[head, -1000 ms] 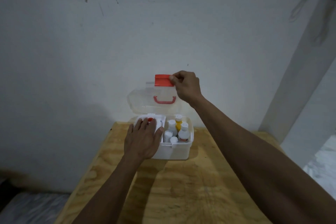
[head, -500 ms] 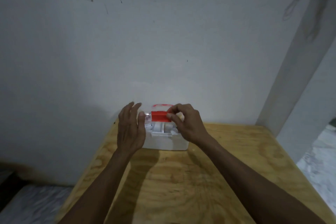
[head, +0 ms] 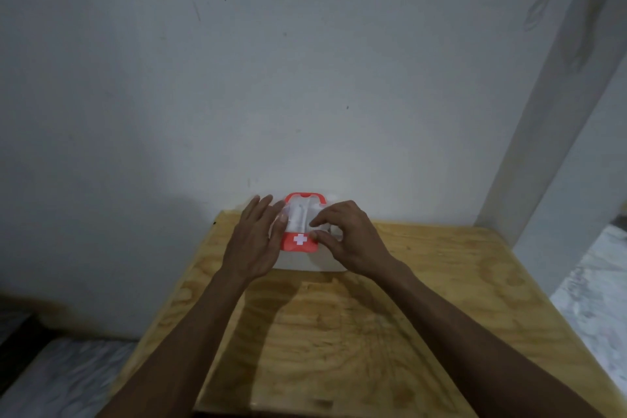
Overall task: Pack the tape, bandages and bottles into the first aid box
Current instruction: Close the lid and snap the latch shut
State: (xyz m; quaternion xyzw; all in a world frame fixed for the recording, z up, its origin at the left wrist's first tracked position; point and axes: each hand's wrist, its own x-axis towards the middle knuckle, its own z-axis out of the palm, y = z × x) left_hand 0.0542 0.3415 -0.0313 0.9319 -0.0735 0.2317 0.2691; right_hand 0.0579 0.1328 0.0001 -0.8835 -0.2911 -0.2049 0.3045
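Note:
The white first aid box (head: pixel 305 263) stands at the far edge of the wooden table (head: pixel 339 332), against the wall. Its clear lid (head: pixel 300 215) is down over the box, with a red handle (head: pixel 304 197) at the back and a red latch (head: pixel 300 242) bearing a white cross at the front. My left hand (head: pixel 254 244) lies flat on the lid's left side, fingers spread. My right hand (head: pixel 346 239) rests on the right side, thumb and forefinger pinching the latch's right edge. The bottles, tape and bandages inside are mostly hidden; only a pale shape shows through the lid.
A white wall (head: pixel 305 78) rises straight behind the box. A white pillar (head: pixel 543 146) stands at the right beyond the table's corner. Pale marbled floor (head: pixel 593 299) shows to the right and at lower left. The near part of the table is bare wood.
The lid stood upright a second ago with my right hand on its latch; it has swung down shut over the box. My left hand moved from the box's inside onto the lid.

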